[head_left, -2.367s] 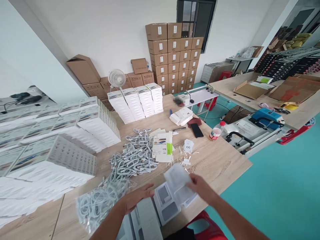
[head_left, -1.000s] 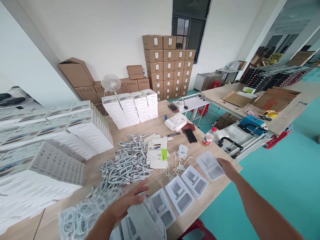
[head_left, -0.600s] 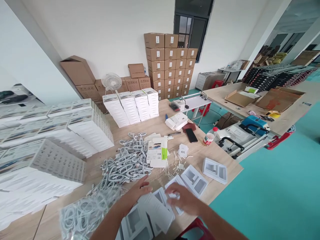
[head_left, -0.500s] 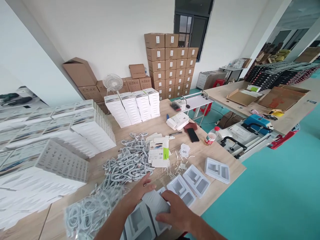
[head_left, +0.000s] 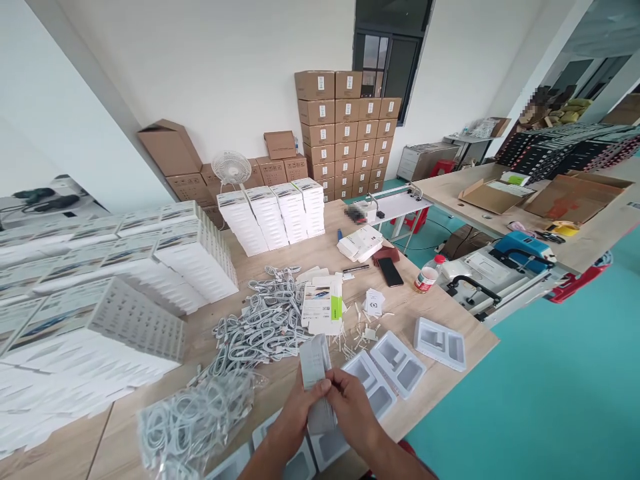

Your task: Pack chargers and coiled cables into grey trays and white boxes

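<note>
My left hand [head_left: 299, 410] is wrapped round a stack of folded printed leaflets [head_left: 313, 363], held tilted above the table's near side. My right hand [head_left: 351, 405] pinches the right edge of the same stack, its thumb close to the left thumb. Under and beside the hands lie grey-white moulded plastic trays [head_left: 399, 364] with hollow compartments; the nearest are partly covered by my arms. To the left of the stack spreads a heap of coiled white cables [head_left: 265, 320], with bagged cables [head_left: 197, 417] nearer me. A flattened white and green box [head_left: 320, 303] lies just beyond the leaflets.
White boxes [head_left: 200, 260] stand stacked along the left and back. Small white strips [head_left: 353, 337], cards [head_left: 373, 303], a phone [head_left: 390, 271] and a red-capped bottle [head_left: 427, 277] lie or stand to the right. The table edge [head_left: 480, 347] drops to a green floor.
The leaflet stack has been raised off the trays and tipped more upright. My left hand has closed round it, and my right hand has shifted to its edge. The view has shifted slightly.
</note>
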{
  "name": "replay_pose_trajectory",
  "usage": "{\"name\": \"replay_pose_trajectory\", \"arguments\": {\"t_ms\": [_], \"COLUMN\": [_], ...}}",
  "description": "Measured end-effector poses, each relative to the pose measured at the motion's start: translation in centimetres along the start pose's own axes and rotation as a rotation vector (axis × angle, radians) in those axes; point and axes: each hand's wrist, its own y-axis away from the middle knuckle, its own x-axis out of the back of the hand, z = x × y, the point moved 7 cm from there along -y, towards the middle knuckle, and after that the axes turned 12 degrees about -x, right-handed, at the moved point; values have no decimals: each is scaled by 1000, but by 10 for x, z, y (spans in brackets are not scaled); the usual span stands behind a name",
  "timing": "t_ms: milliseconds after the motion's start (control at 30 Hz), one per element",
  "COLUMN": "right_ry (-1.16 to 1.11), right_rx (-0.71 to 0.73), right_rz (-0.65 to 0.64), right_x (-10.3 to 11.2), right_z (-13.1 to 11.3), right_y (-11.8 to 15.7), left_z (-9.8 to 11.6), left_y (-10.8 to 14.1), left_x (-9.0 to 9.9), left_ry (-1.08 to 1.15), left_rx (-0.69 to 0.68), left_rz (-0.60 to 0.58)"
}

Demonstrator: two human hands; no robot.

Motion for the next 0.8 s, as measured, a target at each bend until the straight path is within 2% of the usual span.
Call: {"name": "replay_pose_trajectory", "arguments": {"t_ms": [133,200,300,400,467,567,633,700,800], "right_ry": [-199,-235,-204,-127,-57,116,209,197,50], "right_rx": [-100,-105,-60,-11,-1,40,80,79,33], "right_rz": [-15,-49,-80,-37,6,57,44,-6,-73], "right_x": [4,6,12,19,22,23,20,16,10], "right_z": [10,9,3,-2,0,5,8,13,19], "right_y": [3,5,8,9,8,6,6,7,9], "left_z": [7,6,-3,-15,-17,-11,-7,-6,-9], "left_y": [5,8,12,15,17,18,20,23,24], "left_x": [-3,-3,1,7,9,7,4,2,4], "left_ry": [52,93,164,234,244,229,216,194,192], "left_rx": [-95,-95,-9,118,156,126,89,66,67], "left_rz": [19,31,98,214,258,239,206,193,207]}}
